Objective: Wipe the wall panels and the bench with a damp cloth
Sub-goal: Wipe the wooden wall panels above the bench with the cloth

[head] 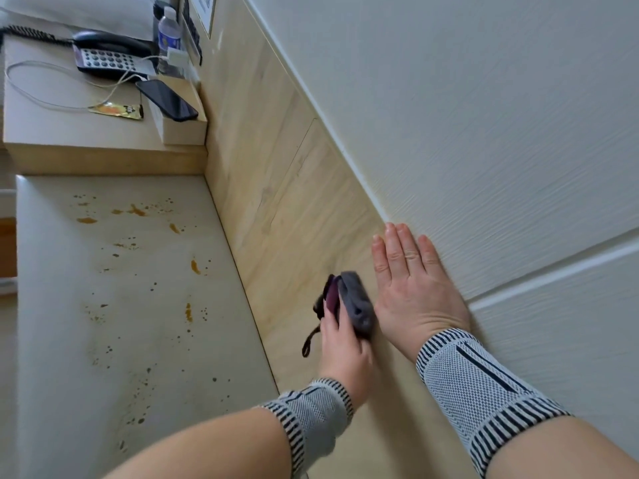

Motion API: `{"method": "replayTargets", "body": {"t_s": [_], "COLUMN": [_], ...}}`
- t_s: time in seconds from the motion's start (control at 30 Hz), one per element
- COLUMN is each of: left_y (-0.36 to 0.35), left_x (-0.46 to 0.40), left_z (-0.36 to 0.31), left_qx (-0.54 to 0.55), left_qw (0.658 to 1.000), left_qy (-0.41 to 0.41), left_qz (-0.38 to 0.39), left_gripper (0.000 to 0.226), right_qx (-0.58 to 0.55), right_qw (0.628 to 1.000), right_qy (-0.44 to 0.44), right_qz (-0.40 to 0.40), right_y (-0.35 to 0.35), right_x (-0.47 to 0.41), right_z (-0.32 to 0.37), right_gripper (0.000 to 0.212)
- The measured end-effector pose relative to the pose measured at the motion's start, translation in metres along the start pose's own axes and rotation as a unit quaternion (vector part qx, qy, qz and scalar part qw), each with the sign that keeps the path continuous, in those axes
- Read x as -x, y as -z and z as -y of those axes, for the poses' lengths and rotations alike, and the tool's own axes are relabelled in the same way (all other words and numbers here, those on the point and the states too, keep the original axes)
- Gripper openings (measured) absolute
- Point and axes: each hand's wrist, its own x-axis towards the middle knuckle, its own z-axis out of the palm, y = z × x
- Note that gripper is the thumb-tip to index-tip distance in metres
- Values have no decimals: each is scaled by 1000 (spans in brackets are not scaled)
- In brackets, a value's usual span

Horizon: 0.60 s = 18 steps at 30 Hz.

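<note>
The left hand (340,337) grips a folded cloth (358,307), fingers curled round its lower edge with the thumb laid along its near face. Most of the cloth stands above and beyond the fingers and is pressed against the wood panel (276,188) of the wall, just left of the right hand (411,285). The cloth is grey, soft and thick, folded into a rounded pad; a dark purple layer shows at its left edge, and a dark loop (308,344) hangs from it below the thumb.

The right hand lies flat, fingers straight and close together, holding nothing. Its palm rests on the wall across the seam where the wood panel meets the white upper panel (484,133). A ring shows on one finger. Both wrists wear knitted sleeves (484,385), grey mesh with dark and white striped cuffs.

The wood panel is pale, with a light grain and thin straight joint lines. The white panel has a fine horizontal ribbed texture and raised trim strips.

The bench (69,305) below the wall is a smooth, off-white padded seat. It carries orange-brown smears and many small dark specks, spread from its far end toward the near end.

Beyond the bench stands a pale wood side table (52,133) bearing a dark telephone (110,53) with a coiled cord, a white cable (41,102), a yellow sachet (116,110), a water bottle (169,29) and a mobile phone (166,98) lying on a small box (183,129).
</note>
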Motion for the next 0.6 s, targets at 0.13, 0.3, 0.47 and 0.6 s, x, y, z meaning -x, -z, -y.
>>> {"method": "replayTargets", "body": {"t_s": [0.13,0.3,0.47,0.6], "left_y": [18,22,-10,15], "left_x": [-59,-71,13,-47], "left_z": [-19,-23,-5,-12], "left_qx": [-11,0,25,24], "left_qw": [1000,996,998,993], "left_qy": [11,74,50,112], "left_qz": [-22,-43,7,-13], "left_gripper": [87,87,92,95], "right_qx": [-12,-44,-14,-21], "right_qw": [1000,999,999,999], "right_qy": [-15,-11,4,-4], "right_qz": [21,10,51,30], "right_y": [2,0,13,13], "right_x": [-2,-1,2,0], "right_z": [3,1,-1,0], "right_gripper": [69,65,63,65]}}
